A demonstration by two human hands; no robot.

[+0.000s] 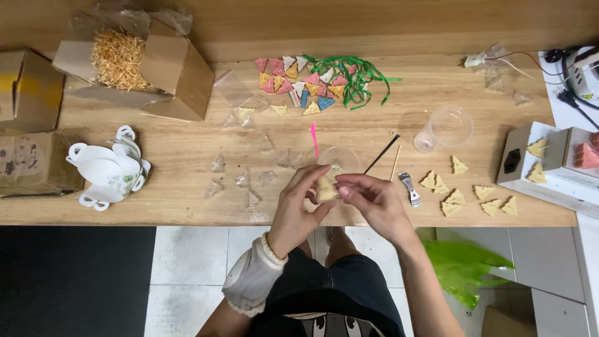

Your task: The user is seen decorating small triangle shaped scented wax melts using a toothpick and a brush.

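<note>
Both hands are meeting just above the near edge of the tabletop (187,156), pinching a small pale yellow tree-shaped piece (326,188) between them. The left hand (299,206) is gripping it from the left with curled fingers, and the right hand (368,198) is closing thumb and forefinger on its right side. The piece is standing with its long axis running roughly away from the person, tip pointing toward the far side, though fingers are covering most of it and its outline is hard to make out.

Just behind it a clear plastic cup (339,159) is sitting, with something small and pale inside that is too blurred to tell. Another clear cup (446,128) is lying tipped on its side to the right. At far left an open cardboard box (168,68) is holding straw-coloured shredded filler (117,59). More yellow tree pieces (468,193) are lying loose to the right.
</note>
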